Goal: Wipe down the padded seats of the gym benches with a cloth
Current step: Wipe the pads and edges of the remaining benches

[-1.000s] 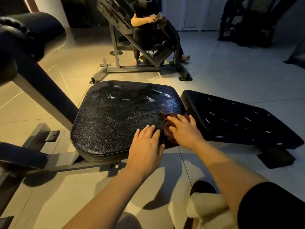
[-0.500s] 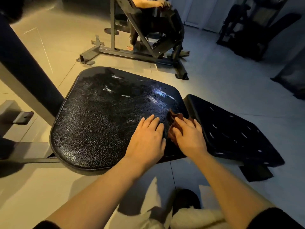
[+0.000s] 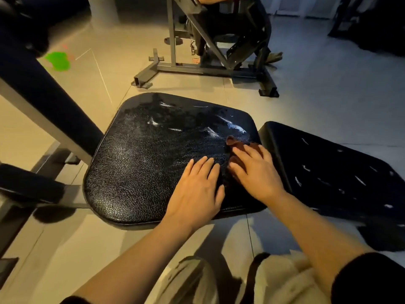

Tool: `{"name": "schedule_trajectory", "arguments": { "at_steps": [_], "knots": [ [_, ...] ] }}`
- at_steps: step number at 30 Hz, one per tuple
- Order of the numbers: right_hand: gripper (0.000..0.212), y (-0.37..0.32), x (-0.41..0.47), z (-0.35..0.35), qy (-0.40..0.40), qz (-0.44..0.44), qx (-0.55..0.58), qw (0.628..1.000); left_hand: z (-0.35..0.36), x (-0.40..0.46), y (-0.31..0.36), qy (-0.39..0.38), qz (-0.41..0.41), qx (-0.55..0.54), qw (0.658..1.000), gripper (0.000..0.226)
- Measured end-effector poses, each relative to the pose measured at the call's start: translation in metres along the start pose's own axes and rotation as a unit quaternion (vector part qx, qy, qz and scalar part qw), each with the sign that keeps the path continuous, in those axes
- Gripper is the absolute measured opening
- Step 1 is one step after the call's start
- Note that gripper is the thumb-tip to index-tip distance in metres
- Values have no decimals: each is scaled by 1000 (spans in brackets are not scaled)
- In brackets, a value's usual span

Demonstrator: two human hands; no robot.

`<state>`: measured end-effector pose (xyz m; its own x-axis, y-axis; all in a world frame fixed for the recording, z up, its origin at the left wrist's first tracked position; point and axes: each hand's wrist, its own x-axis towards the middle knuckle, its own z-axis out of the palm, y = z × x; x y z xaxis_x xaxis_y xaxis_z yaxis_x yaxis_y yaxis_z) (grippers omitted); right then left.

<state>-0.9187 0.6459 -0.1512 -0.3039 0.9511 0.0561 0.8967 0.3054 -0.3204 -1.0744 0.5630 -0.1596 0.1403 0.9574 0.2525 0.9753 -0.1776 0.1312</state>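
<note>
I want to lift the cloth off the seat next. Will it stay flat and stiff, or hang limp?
Likely limp: the cloth lies bunched in folds under the right hand. Probably light, since the fingers alone cover most of it. It may cling or drag a little, as the seat looks grainy with wet streaks.

Dim warm light; glare streaks; edges warped.

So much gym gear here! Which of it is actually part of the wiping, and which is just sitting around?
Part of the job:
- brown cloth, under the right hand
- large padded seat, with the left hand flat on it
- second padded seat to its right

Just there:
- metal machine frame behind
- slanted padded arm at left
- tiled floor
</note>
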Motion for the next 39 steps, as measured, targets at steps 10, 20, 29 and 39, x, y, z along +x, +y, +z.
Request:
{"name": "schedule_trajectory", "arguments": {
  "at_steps": [10, 20, 29, 39],
  "knots": [
    [46, -37, 37, 6, -13, -128, -44, 991, -3, 2, 3, -12, -22, 25, 999, 61],
    [44, 0, 55, 7, 20, -74, -1, 997, -6, 4, 8, -13, -32, 52, 998, 56],
    [43, -3, 49, 8, -8, -99, 56, 993, -27, -28, 7, 81, -78, -1, 994, 27],
    [46, -148, 2, 55, -21, -316, -26, 948, -62, -88, -54, 40, -230, 8, 972, 52]
  ]
}}
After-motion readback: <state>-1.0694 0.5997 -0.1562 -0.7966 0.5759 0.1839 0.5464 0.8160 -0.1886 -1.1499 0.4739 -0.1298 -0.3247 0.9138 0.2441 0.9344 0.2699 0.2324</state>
